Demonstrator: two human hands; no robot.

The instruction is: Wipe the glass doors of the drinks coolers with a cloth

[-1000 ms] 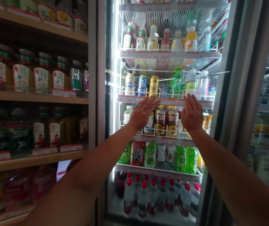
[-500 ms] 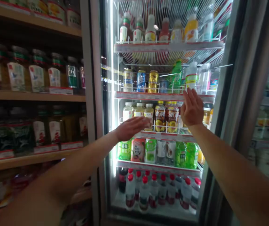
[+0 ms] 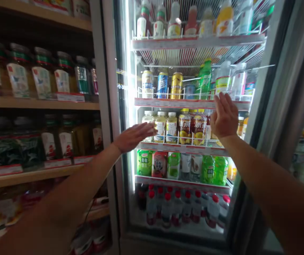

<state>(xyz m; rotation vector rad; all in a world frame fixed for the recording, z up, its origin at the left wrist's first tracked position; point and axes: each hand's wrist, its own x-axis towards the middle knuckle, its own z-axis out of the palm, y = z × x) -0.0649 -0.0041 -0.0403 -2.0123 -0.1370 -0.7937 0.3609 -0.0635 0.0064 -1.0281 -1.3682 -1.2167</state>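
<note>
My left hand (image 3: pixel 137 136) stretches out with its fingers extended, palm down, in front of the left part of a lit drinks fridge (image 3: pixel 191 42). Behind its fingertips stand pale yellow bottles (image 3: pixel 171 128) with white caps. My right hand (image 3: pixel 224 115) is raised with fingers straight, before the fridge's right side, overlapping the edge of the can shelf (image 3: pixel 178 103). Close to it are brown tea bottles (image 3: pixel 200 128) with yellow caps, and a clear bottle (image 3: pixel 223 78) with a green label. Neither hand holds anything. Whether either touches glass I cannot tell.
Wooden shelves (image 3: pixel 40 103) with dark juice bottles (image 3: pixel 41 76) stand to the left. Lower in the fridge are green bottles (image 3: pixel 220 171) and red-capped bottles (image 3: pixel 167 209). A wide metal frame (image 3: pixel 279 106) borders the right, with more bottles beyond it.
My left hand has moved left, away from the middle of the fridge. My right hand has shifted slightly right and up in view. The fridge appears slightly larger.
</note>
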